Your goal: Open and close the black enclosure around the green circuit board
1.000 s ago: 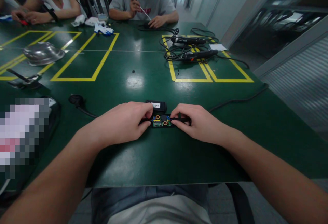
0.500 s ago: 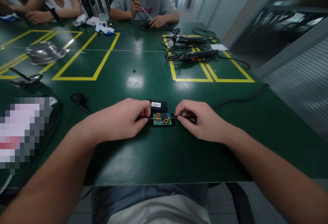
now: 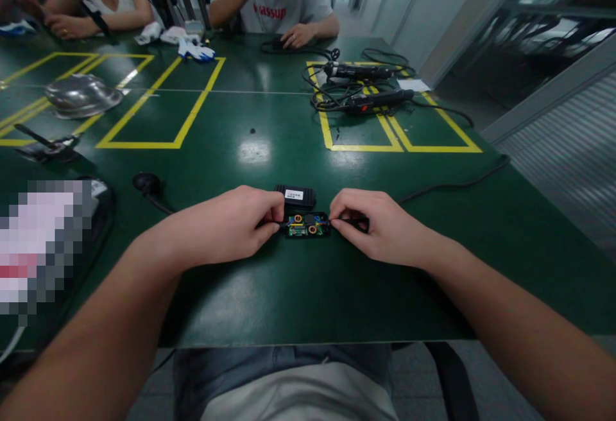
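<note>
The tabletop (image 3: 250,299) is smooth, glossy green, with bright reflections at centre. In the middle of the frame, the cover (image 3: 297,204) looks like black, ribbed plastic with a white paper label (image 3: 293,194); just below, the coils (image 3: 298,219) look coppery. At upper left, the bowl (image 3: 84,95) is shiny metal; the gloves (image 3: 195,52), right of it, are soft cloth. The cable (image 3: 440,188) at right looks matt and rubbery.

Green circuit board (image 3: 301,231); black cover (image 3: 308,199), white label (image 3: 294,194).
</note>
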`<control>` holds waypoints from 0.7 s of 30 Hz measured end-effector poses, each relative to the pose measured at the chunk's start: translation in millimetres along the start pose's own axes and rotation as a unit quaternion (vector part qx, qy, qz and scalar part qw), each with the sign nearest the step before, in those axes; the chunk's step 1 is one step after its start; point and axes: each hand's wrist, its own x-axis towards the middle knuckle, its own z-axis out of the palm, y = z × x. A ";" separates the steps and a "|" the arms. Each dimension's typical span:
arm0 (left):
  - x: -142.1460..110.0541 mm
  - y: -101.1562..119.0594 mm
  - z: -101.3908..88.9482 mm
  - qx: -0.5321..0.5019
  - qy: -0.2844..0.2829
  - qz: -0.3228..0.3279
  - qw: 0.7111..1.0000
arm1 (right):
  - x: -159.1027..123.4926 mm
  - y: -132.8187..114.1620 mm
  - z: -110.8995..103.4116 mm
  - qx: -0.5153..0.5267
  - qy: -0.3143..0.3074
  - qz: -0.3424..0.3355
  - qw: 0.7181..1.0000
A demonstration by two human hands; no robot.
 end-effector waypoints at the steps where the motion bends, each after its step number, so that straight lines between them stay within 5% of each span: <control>1: 0.3 -1.1 0.1 -0.005 -0.001 0.001 1.000 | 0.4 0.4 0.0 0.001 0.001 -0.003 1.000; 14: 5.6 -9.4 0.3 -0.028 0.027 0.012 0.999 | 3.1 6.3 1.9 -0.002 0.015 -0.025 1.000; 21: 15.7 -10.7 12.0 0.038 0.179 0.055 0.981 | 0.8 5.4 5.7 -0.028 0.015 -0.013 0.999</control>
